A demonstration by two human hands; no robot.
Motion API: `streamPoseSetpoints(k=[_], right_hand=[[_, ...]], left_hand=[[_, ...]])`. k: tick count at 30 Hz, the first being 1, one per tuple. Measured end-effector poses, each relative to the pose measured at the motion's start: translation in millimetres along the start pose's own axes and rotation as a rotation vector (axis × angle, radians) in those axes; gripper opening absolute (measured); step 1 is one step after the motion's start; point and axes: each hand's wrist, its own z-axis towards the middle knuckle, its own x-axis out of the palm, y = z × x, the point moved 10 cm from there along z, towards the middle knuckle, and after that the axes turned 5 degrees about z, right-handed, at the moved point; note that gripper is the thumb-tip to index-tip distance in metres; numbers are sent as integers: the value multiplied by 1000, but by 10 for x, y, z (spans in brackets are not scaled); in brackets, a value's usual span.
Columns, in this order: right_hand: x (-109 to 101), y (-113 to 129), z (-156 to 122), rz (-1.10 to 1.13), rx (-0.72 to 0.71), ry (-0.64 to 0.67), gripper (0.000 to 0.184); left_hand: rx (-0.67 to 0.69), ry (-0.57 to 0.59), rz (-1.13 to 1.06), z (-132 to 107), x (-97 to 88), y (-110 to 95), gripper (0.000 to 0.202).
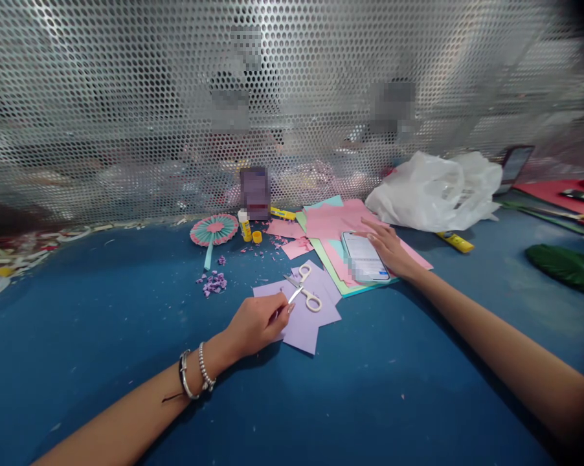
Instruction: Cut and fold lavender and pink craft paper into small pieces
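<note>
My left hand (261,322) is closed, thumb and fingers pinched at the tip of one blade of a pair of white-handled scissors (312,300). The scissors lie with their blades spread on several sheets of lilac paper (302,338). My right hand (385,247) is open, its fingers stretched over a phone (364,257) with a lit screen. That phone rests on a stack of pink, green and blue paper (338,220). Whether the fingertips press the screen I cannot tell.
Behind the papers stand a glue stick (245,226), its yellow cap (257,237) and an upright phone (255,193). A pleated paper fan (214,232) and purple scraps (214,283) lie left. A white plastic bag (432,191) sits right, before a perforated metal screen (127,116).
</note>
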Motion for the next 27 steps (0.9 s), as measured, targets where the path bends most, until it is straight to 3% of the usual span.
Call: streamPoseSetpoints(k=[5, 13, 27], right_hand=[[-202, 28, -182, -33, 41, -120, 45], [-487, 263, -763, -168, -38, -95, 42], [-402, 276, -748, -190, -75, -21, 41]], left_hand=[[-5, 9, -6, 2, -8, -7, 28], [9, 39, -2, 9, 30, -8, 29], [-8, 32, 3, 6, 19, 4, 27]])
